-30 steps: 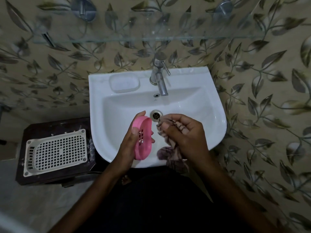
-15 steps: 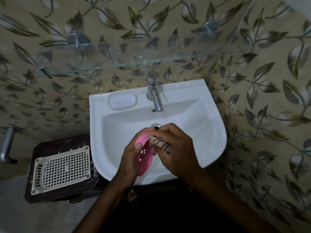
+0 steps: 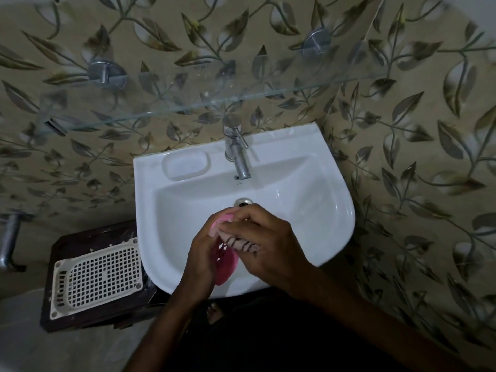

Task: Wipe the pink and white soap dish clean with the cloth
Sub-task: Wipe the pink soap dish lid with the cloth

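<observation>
Over the front of the white basin (image 3: 308, 210) my left hand (image 3: 200, 260) holds the pink soap dish (image 3: 226, 263) on edge, with its perforated face turned to the right. My right hand (image 3: 264, 244) grips a bunched striped cloth (image 3: 241, 241) and presses it against the upper part of that face. Most of the dish is hidden by the two hands; only its top rim and its lower half show. A white oval piece (image 3: 185, 165) sits on the basin's back left ledge.
A chrome tap (image 3: 237, 151) stands at the back of the basin above the drain (image 3: 243, 202). A glass shelf (image 3: 188, 103) juts from the leaf-patterned wall. Left of the basin, a white lattice tray (image 3: 98, 276) lies on a dark wooden stool (image 3: 80, 237).
My right hand has brought the cloth from beside the dish onto its face, and its hanging end is gathered in. The view has tilted upward, so the hands sit lower in frame.
</observation>
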`<state>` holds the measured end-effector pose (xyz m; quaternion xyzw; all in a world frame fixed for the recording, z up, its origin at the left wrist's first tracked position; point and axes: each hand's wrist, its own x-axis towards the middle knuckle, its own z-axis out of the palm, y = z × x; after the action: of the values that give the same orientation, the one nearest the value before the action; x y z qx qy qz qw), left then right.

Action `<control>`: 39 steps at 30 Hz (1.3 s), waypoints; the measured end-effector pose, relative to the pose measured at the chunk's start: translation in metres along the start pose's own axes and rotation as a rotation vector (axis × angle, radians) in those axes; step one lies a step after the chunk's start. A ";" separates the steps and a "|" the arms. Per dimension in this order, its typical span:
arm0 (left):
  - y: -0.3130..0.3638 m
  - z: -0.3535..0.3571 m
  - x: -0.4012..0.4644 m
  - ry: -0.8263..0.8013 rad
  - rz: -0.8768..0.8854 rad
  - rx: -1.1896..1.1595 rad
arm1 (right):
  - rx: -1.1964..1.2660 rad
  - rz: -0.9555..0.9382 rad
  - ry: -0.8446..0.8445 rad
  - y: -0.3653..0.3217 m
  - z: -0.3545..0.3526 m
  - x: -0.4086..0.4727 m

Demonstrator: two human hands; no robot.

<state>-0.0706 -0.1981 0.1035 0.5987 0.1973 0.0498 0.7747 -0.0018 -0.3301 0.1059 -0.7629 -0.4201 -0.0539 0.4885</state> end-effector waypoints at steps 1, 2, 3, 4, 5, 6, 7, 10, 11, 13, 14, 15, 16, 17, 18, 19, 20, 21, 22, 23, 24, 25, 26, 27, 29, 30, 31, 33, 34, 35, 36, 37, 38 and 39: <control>0.002 0.000 0.001 0.007 0.007 0.011 | -0.004 0.037 0.002 0.005 -0.002 0.001; 0.003 -0.001 0.002 -0.006 0.029 0.039 | -0.005 0.107 0.017 0.011 -0.004 0.002; 0.004 -0.002 0.002 -0.018 0.050 0.064 | -0.005 0.184 0.036 0.017 -0.005 0.002; 0.004 -0.003 0.003 -0.029 0.058 0.086 | -0.002 0.239 0.053 0.021 -0.005 0.001; 0.004 -0.002 0.003 -0.033 0.049 0.101 | 0.003 0.267 0.062 0.024 -0.005 -0.002; 0.004 -0.003 0.004 -0.027 0.028 0.111 | 0.007 0.274 0.058 0.025 -0.004 -0.003; 0.004 -0.003 0.005 -0.022 -0.008 0.110 | 0.006 0.267 0.042 0.024 -0.003 -0.004; 0.002 0.001 0.009 -0.063 -0.096 0.122 | -0.084 0.214 0.018 0.026 -0.005 -0.001; 0.003 0.004 0.010 -0.105 -0.115 0.124 | -0.127 0.195 0.020 0.027 -0.005 0.000; 0.002 0.005 0.015 -0.167 -0.220 -0.013 | -0.187 0.163 0.015 0.031 -0.004 0.003; 0.001 0.004 0.016 -0.175 -0.314 -0.105 | -0.197 0.148 0.004 0.031 -0.003 0.004; 0.003 0.004 0.017 -0.174 -0.408 -0.200 | -0.198 0.131 -0.010 0.030 -0.002 0.005; 0.003 0.004 0.016 -0.180 -0.502 -0.286 | -0.196 0.116 -0.026 0.029 0.000 0.006; 0.004 0.005 0.015 -0.172 -0.574 -0.358 | -0.192 0.102 -0.041 0.027 0.001 0.007; 0.002 0.006 0.015 -0.145 -0.596 -0.392 | -0.185 0.090 -0.054 0.027 0.002 0.008; 0.000 0.008 0.015 -0.104 -0.569 -0.381 | -0.171 0.088 -0.065 0.026 0.002 0.009; -0.003 0.009 0.015 -0.052 -0.518 -0.333 | -0.147 0.096 -0.071 0.027 0.003 0.008; -0.004 0.008 0.015 -0.018 -0.467 -0.273 | -0.123 0.116 -0.067 0.029 0.002 0.007; -0.006 0.007 0.015 -0.004 -0.428 -0.220 | -0.104 0.146 -0.053 0.033 0.000 0.006; -0.007 0.006 0.016 0.002 -0.413 -0.169 | -0.090 0.182 -0.039 0.038 -0.001 0.004; -0.009 0.004 0.016 0.010 -0.411 -0.126 | -0.074 0.221 -0.033 0.043 -0.003 0.003; -0.011 0.003 0.016 0.023 -0.417 -0.080 | -0.064 0.251 -0.044 0.044 -0.003 0.002; -0.014 0.001 0.017 0.031 -0.417 -0.041 | -0.055 0.266 -0.072 0.042 -0.002 0.000; -0.016 0.000 0.018 0.031 -0.407 -0.014 | -0.053 0.255 -0.112 0.037 0.001 0.000; -0.018 -0.001 0.019 0.033 -0.357 0.006 | -0.043 0.180 -0.188 0.025 0.004 0.000; -0.019 -0.002 0.019 0.026 -0.321 0.022 | -0.028 0.158 -0.205 0.023 0.004 0.001; -0.017 -0.002 0.019 0.009 -0.283 0.047 | -0.021 0.173 -0.198 0.026 0.003 0.003; -0.015 -0.004 0.019 -0.023 -0.246 0.074 | -0.015 0.269 -0.145 0.041 -0.001 0.004; -0.014 -0.004 0.018 -0.033 -0.234 0.083 | 0.002 0.325 -0.128 0.047 0.000 0.002; -0.012 -0.005 0.018 -0.044 -0.224 0.097 | 0.028 0.371 -0.123 0.051 0.001 -0.002; -0.011 -0.005 0.018 -0.058 -0.216 0.113 | 0.044 0.394 -0.119 0.052 0.003 -0.006; -0.010 -0.005 0.018 -0.071 -0.206 0.119 | 0.037 0.394 -0.111 0.051 0.005 -0.007; -0.009 -0.006 0.019 -0.077 -0.193 0.115 | 0.019 0.380 -0.099 0.048 0.005 -0.007; -0.009 -0.007 0.020 -0.081 -0.183 0.107 | 0.010 0.363 -0.078 0.045 0.003 -0.007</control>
<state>-0.0564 -0.1880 0.0889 0.6204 0.2221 -0.0557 0.7501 0.0239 -0.3388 0.0695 -0.8253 -0.2943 0.0667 0.4774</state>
